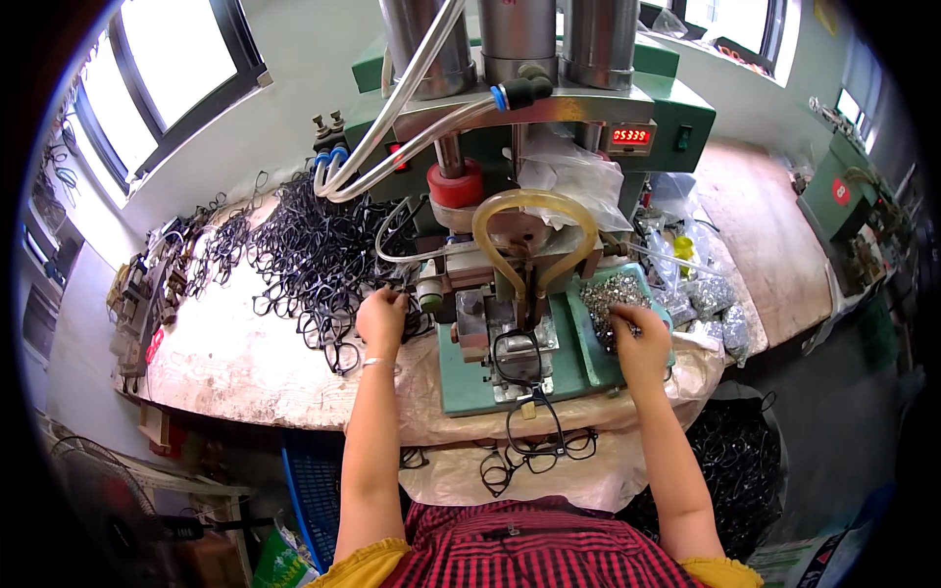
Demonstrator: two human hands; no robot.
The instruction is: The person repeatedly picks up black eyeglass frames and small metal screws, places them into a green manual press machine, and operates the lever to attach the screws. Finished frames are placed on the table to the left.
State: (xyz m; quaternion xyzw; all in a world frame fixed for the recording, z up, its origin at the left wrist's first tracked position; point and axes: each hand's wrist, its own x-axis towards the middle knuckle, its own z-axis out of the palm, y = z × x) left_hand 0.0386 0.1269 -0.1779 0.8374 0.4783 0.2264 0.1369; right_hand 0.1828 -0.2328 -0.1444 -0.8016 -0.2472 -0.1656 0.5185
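Observation:
My left hand (380, 318) reaches into a big heap of black eyeglass frames (304, 250) on the bench, fingers curled on one of them. My right hand (639, 338) rests in a green tray of small silver metal parts (613, 294), fingers pinched among them. Between the hands stands a green press machine (520, 147), and a black frame (517, 355) lies on its fixture. Several more black frames (534, 451) hang at the bench's front edge near my lap.
Clear hoses and a yellowish tube (534, 230) loop off the machine. Plastic bags of metal parts (711, 294) lie to the right. A bin of black frames (735, 470) sits lower right, a blue crate (314, 490) lower left. Another green machine (843, 191) stands far right.

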